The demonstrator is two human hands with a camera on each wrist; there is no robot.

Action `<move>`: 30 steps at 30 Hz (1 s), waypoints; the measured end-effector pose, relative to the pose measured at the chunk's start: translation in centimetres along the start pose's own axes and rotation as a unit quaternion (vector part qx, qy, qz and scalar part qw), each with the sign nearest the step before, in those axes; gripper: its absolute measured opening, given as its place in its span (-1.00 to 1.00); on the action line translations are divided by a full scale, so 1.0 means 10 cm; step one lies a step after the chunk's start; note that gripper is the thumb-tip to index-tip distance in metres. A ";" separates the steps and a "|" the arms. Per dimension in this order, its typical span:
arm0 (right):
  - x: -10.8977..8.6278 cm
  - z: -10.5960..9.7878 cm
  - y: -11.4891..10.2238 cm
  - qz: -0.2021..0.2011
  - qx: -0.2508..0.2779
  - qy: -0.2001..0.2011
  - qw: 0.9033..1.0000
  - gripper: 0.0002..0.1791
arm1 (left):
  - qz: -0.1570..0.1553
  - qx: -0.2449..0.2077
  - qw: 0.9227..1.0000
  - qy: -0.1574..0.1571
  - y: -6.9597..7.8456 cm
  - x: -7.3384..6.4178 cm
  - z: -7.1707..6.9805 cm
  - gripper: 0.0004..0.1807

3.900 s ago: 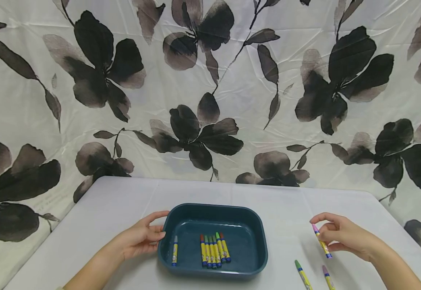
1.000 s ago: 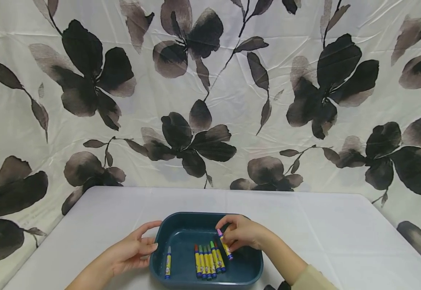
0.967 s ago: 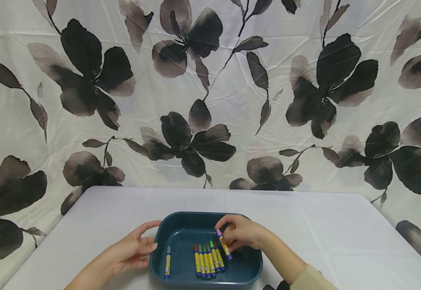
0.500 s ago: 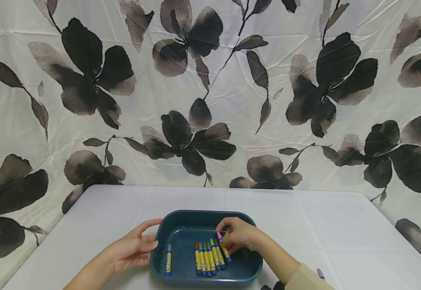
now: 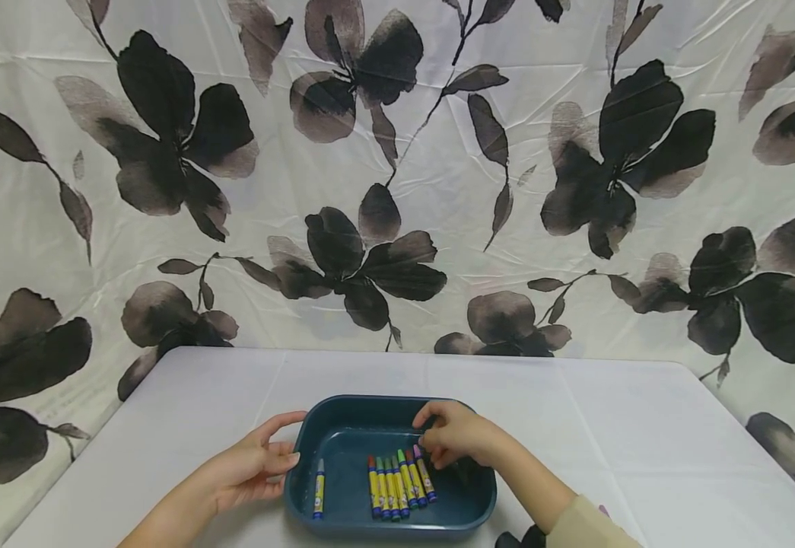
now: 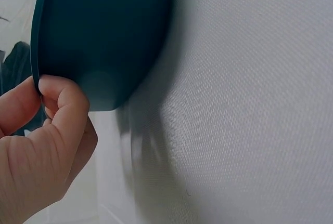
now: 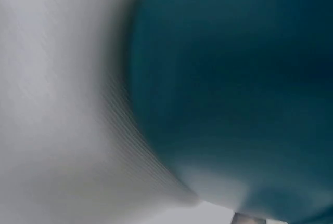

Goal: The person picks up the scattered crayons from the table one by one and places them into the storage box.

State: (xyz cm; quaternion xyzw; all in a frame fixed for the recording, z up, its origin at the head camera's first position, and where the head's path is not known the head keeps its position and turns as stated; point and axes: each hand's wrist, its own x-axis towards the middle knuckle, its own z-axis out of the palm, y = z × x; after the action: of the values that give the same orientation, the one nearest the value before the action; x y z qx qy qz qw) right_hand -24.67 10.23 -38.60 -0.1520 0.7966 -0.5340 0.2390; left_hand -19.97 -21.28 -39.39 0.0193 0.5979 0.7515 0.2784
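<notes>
A dark teal tray stands on the white table. My left hand pinches its left rim between thumb and fingers, as the left wrist view shows on the tray wall. Inside the tray, several yellow-wrapped crayons with red, green and brown tips lie side by side. A pink crayon lies at the right end of that row, and a grey crayon lies alone near the left wall. Just above the pink crayon hovers my right hand, loosely bent and holding nothing. The tray's outer wall fills much of the right wrist view.
A purple crayon tip shows behind the right sleeve. Some dark object is cut off at the bottom edge, beside the sleeve. Behind the table hangs a white cloth with dark flowers.
My right hand brought the pink crayon from the table at the right into the tray, laid it beside the row and let go, lifting slightly. The left hand keeps its hold on the rim.
</notes>
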 end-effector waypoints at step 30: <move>-0.86 -0.99 -0.20 -0.012 -0.028 -0.022 0.999 -0.68 | 0.004 -0.010 1.000 0.001 0.00 -0.02 0.00 -0.26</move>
State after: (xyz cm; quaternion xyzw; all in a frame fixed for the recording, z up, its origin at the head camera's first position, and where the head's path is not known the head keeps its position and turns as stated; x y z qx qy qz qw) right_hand -22.83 21.42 -31.80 -0.1795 0.8038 -0.5112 0.2456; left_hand -19.80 -21.40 -39.31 0.0187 0.5905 0.7585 0.2750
